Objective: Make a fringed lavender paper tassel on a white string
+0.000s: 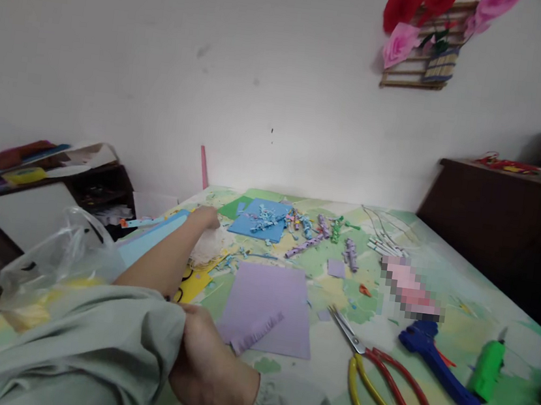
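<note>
My left hand [208,217] reaches across the table, beside a white stringy bundle [209,245]; its fingers are too small and turned away to make out. Close to the camera, my right hand [209,356] grips the grey-green left sleeve [137,324] at the forearm, its fingertips partly hidden. Right of that hand, a fringed purple strip [257,334] lies on a purple sheet [271,294]. Beyond, curled blue pieces [268,219] rest on a blue sheet [242,225].
Scissors [358,348] with red and yellow handles, a blue glue gun [442,368] and a green tool [487,370] lie at the right. A plastic bag [66,256] stands left. Curled purple pieces [351,255] and white sticks [387,248] lie farther back, near a wall.
</note>
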Tool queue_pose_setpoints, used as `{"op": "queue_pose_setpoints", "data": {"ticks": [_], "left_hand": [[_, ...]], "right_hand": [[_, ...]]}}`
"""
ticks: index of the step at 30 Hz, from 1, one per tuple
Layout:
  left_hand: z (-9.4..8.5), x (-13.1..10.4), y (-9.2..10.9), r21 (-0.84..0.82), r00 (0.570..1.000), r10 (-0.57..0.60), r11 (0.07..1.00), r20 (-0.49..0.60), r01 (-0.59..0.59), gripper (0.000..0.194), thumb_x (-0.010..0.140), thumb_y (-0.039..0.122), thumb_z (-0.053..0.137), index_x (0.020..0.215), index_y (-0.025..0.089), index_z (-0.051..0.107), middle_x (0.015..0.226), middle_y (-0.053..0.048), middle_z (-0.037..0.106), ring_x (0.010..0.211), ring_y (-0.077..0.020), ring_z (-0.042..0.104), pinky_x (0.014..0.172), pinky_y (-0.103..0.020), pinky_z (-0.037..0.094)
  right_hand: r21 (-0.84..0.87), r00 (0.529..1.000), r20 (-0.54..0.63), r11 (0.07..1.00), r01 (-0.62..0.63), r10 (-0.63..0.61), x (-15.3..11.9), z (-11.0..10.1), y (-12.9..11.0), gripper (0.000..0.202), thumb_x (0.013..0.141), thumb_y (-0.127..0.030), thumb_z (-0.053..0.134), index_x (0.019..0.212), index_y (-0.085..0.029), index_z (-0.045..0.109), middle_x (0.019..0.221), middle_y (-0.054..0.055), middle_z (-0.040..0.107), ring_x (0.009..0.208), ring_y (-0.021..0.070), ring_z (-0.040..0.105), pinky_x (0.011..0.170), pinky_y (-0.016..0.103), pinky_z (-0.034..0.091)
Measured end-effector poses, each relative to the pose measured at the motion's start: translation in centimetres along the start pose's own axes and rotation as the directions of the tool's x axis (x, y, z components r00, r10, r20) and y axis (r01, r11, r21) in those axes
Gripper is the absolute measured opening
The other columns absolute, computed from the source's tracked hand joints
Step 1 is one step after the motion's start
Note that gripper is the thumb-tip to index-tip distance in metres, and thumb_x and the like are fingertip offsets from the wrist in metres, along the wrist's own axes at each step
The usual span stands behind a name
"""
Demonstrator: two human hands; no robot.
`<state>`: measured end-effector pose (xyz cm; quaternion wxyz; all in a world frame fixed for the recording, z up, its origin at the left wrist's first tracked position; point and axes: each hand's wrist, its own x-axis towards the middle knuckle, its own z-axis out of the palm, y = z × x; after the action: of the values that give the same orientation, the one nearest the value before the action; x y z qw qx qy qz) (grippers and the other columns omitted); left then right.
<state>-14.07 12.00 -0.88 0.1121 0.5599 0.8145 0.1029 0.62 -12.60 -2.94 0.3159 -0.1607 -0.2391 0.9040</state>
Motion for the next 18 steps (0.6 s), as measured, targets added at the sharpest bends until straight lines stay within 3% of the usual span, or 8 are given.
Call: {"op": "queue_pose_setpoints", "data": {"ticks": [3, 9, 14, 18], "left_hand": [[0.9, -0.2, -0.8, -0.045, 1.000, -0.018, 0.999, 0.018, 0.019, 0.035, 0.089, 0.032, 0.059, 0.120, 0.017, 0.056, 0.121, -0.010, 0.058, 0.103, -0.0239, 0.061, 0.084, -0.043, 0.053], [2.3, -0.7, -0.9, -0.194, 0.993, -0.079, 0.976, 0.090, 0.095, 0.035, 0.089, 0.032, 0.060, 0.120, 0.017, 0.056, 0.121, -0.010, 0.058, 0.103, -0.0241, 0.060, 0.084, -0.043, 0.053], [3.2, -1.5, 0.2, -0.345, 0.971, -0.114, 0.921, 0.210, 0.182, 0.036, 0.089, 0.032, 0.059, 0.121, 0.017, 0.055, 0.121, -0.010, 0.058, 0.103, -0.0240, 0.061, 0.084, -0.044, 0.053], [3.9, -2.6, 0.3, -0.472, 0.950, -0.087, 0.852, 0.300, 0.227, 0.035, 0.090, 0.032, 0.058, 0.121, 0.017, 0.055, 0.121, -0.010, 0.059, 0.101, -0.0233, 0.061, 0.083, -0.044, 0.053]], "right_hand": [[-0.019, 1.000, -0.002, 1.000, -0.023, 0.022, -0.3, -0.5, 1.0, 0.023, 0.061, -0.031, 0.068, 0.078, -0.017, 0.065, 0.068, 0.006, 0.069, 0.081, 0.0264, 0.067, 0.072, 0.038, 0.052], [0.008, 0.992, 0.061, 0.994, -0.113, 0.113, -0.1, -1.4, 2.0, 0.033, 0.064, -0.031, 0.049, 0.089, -0.017, 0.066, 0.074, 0.007, 0.071, 0.080, 0.0268, 0.067, 0.075, 0.042, 0.052], [-0.011, 0.997, 0.077, 1.000, -0.014, 0.015, -0.4, -2.1, 3.1, 0.034, 0.067, -0.033, 0.056, 0.095, -0.016, 0.066, 0.076, 0.006, 0.072, 0.083, 0.0280, 0.067, 0.078, 0.043, 0.050], [-0.095, 0.994, 0.042, 0.989, 0.109, -0.106, -1.1, -1.9, 3.1, 0.044, 0.070, -0.048, 0.052, 0.095, -0.015, 0.067, 0.074, 0.005, 0.071, 0.086, 0.0295, 0.066, 0.081, 0.047, 0.048]]}}
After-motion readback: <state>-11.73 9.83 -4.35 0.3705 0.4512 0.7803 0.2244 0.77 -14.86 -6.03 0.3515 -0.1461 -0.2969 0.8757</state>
